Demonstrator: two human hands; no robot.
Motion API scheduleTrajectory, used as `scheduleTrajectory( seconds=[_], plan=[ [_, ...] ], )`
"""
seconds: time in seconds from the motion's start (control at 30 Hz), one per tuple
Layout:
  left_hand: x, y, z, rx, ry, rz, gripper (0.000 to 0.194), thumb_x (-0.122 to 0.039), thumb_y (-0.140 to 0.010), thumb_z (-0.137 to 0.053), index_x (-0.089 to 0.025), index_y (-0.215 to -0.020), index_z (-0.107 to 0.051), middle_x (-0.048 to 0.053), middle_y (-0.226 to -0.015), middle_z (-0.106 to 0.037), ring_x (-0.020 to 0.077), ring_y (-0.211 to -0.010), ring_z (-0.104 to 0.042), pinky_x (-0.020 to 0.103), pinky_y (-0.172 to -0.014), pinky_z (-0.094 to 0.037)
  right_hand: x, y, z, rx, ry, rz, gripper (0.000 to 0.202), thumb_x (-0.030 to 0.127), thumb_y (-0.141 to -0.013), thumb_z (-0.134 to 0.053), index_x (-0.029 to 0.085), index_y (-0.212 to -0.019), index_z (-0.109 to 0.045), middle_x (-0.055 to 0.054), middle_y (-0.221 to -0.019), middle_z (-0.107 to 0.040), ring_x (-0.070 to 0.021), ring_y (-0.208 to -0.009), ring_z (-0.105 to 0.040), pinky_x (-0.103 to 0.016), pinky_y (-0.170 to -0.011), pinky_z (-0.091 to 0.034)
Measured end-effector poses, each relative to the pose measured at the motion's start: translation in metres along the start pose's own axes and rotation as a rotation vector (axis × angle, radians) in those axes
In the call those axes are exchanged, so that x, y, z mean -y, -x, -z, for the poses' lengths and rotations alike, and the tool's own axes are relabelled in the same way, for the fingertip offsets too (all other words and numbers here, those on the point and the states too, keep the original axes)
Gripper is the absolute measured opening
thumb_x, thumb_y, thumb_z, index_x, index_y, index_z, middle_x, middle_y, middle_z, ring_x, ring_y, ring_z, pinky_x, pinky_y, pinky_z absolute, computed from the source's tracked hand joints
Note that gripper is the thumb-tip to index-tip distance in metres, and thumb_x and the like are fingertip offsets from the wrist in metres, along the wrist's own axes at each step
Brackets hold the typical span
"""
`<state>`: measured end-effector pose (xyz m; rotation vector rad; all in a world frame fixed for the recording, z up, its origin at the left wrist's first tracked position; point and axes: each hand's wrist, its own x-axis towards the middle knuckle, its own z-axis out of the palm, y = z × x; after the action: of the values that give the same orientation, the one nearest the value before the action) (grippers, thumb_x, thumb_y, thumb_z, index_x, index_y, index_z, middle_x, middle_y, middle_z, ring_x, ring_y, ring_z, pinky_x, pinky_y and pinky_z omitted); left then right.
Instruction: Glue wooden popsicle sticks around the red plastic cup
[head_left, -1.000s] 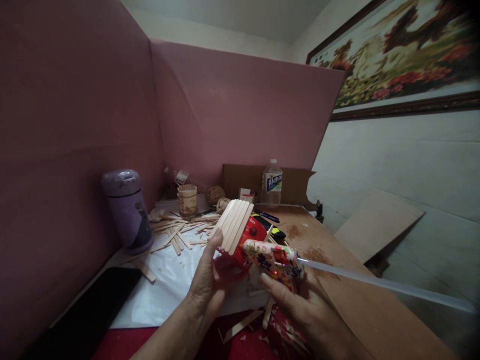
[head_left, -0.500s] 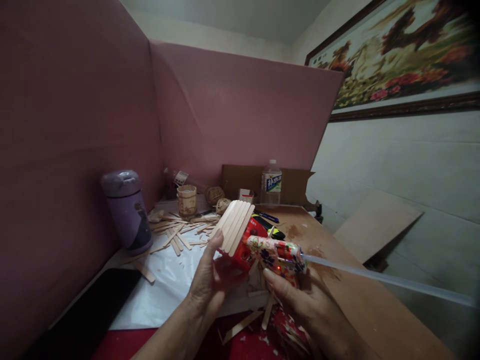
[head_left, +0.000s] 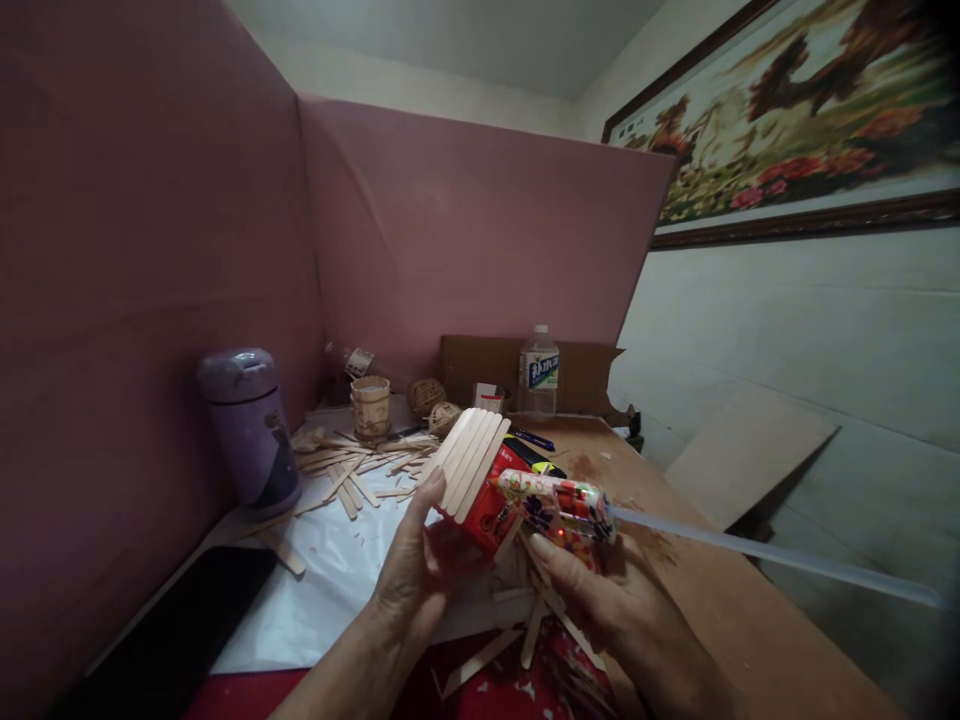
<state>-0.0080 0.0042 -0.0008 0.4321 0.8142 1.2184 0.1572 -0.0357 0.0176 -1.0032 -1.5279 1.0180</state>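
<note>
Glue gun (head_left: 553, 500) shifted right, red box (head_left: 486, 520), contents hidden

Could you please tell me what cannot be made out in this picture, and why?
All in the head view:
Left hand: fingers mostly behind the red box.
Red box: partly covered by the wooden sticks.
Glue gun: lower handle hidden by the right hand.
Black flat object: cut off by the bottom edge.
Framed picture: cut off by top and right edges.
Bottle: fine label print too small.
</note>
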Motion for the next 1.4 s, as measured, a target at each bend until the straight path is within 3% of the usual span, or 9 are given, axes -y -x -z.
scheduleTrajectory(
  seconds=[0.17,0.33,0.57,0.73,0.8,0.93,1.0,1.1,1.4],
  plan=[
    [0.001,-0.001,0.000,-0.010,0.018,0.010,0.045,-0.045,-0.079,-0.060,-0.013,-0.112,-0.058,0.010,-0.074,-0.067,0.0229,-0.063,-0.065,0.037,-0.059,-0.053,-0.002,0.000,0.002,-0.031,0.042,-0.007,0.035,0.041,-0.085,-0.060,0.024,-0.114,-0.069,-0.005,-0.097,-0.073,-0.0268,-0.101,-0.065,-0.040,-0.090,-0.053],
    [0.002,-0.004,0.004,0.008,0.006,0.005,0.047,-0.047,-0.079,-0.060,-0.014,-0.111,-0.059,0.010,-0.075,-0.067,0.0226,-0.064,-0.065,0.037,-0.060,-0.053,0.000,-0.001,0.003,-0.030,0.061,-0.013,0.034,0.043,-0.084,-0.060,0.023,-0.110,-0.070,-0.005,-0.101,-0.072,-0.0259,-0.099,-0.065,-0.038,-0.088,-0.054],
    [0.003,-0.004,0.005,0.017,0.002,0.006,0.044,-0.048,-0.077,-0.062,-0.014,-0.106,-0.060,0.011,-0.082,-0.068,0.0226,-0.067,-0.065,0.036,-0.060,-0.054,0.006,-0.001,0.003,-0.097,0.105,-0.027,0.029,0.044,-0.083,-0.061,0.025,-0.102,-0.073,-0.004,-0.083,-0.073,-0.0253,-0.081,-0.068,-0.038,-0.076,-0.058],
    [0.002,-0.004,0.005,-0.008,0.004,0.010,0.042,-0.045,-0.078,-0.061,-0.014,-0.106,-0.060,0.012,-0.087,-0.067,0.0256,-0.074,-0.066,0.040,-0.063,-0.055,0.004,-0.001,0.005,-0.118,0.095,0.019,0.027,0.042,-0.084,-0.061,0.024,-0.102,-0.071,-0.005,-0.093,-0.073,-0.0214,-0.079,-0.067,-0.034,-0.076,-0.056],
    [0.002,-0.004,0.004,-0.009,-0.008,0.015,0.043,-0.046,-0.078,-0.061,-0.014,-0.107,-0.059,0.012,-0.089,-0.067,0.0253,-0.073,-0.066,0.039,-0.062,-0.055,0.002,-0.001,0.005,-0.127,0.089,-0.005,0.028,0.043,-0.084,-0.061,0.023,-0.101,-0.070,-0.004,-0.086,-0.072,-0.0196,-0.074,-0.066,-0.032,-0.073,-0.056],
    [0.001,-0.004,0.003,-0.012,-0.012,0.018,0.046,-0.046,-0.078,-0.062,-0.015,-0.112,-0.058,0.012,-0.092,-0.067,0.0263,-0.076,-0.066,0.041,-0.066,-0.055,0.000,-0.002,0.007,-0.145,0.101,-0.078,0.030,0.048,-0.081,-0.063,0.021,-0.092,-0.071,0.002,-0.049,-0.058,-0.0142,-0.045,-0.054,-0.025,-0.048,-0.050],
    [0.001,-0.004,0.003,-0.007,-0.006,0.015,0.047,-0.046,-0.078,-0.062,-0.015,-0.113,-0.057,0.012,-0.092,-0.067,0.0262,-0.076,-0.067,0.041,-0.066,-0.055,0.001,-0.002,0.007,-0.156,0.101,-0.097,0.030,0.049,-0.080,-0.064,0.020,-0.084,-0.071,0.005,-0.040,-0.049,-0.0115,-0.037,-0.045,-0.023,-0.040,-0.044],
    [0.001,-0.004,0.004,-0.001,-0.004,0.008,0.047,-0.045,-0.078,-0.062,-0.016,-0.115,-0.057,0.012,-0.090,-0.067,0.0244,-0.072,-0.066,0.041,-0.066,-0.055,0.004,-0.002,0.008,-0.166,0.099,-0.104,0.031,0.051,-0.079,-0.064,0.020,-0.075,-0.068,0.006,-0.039,-0.045,-0.0094,-0.034,-0.038,-0.022,-0.037,-0.039],
    [0.002,-0.006,0.004,0.015,-0.005,-0.015,0.046,-0.045,-0.078,-0.062,-0.017,-0.115,-0.058,0.008,-0.080,-0.065,0.0209,-0.064,-0.062,0.038,-0.059,-0.054,0.013,-0.004,0.011,-0.150,0.100,-0.097,0.031,0.049,-0.080,-0.064,0.021,-0.069,-0.067,0.005,-0.039,-0.043,-0.0107,-0.037,-0.040,-0.024,-0.041,-0.040]
  ],
)
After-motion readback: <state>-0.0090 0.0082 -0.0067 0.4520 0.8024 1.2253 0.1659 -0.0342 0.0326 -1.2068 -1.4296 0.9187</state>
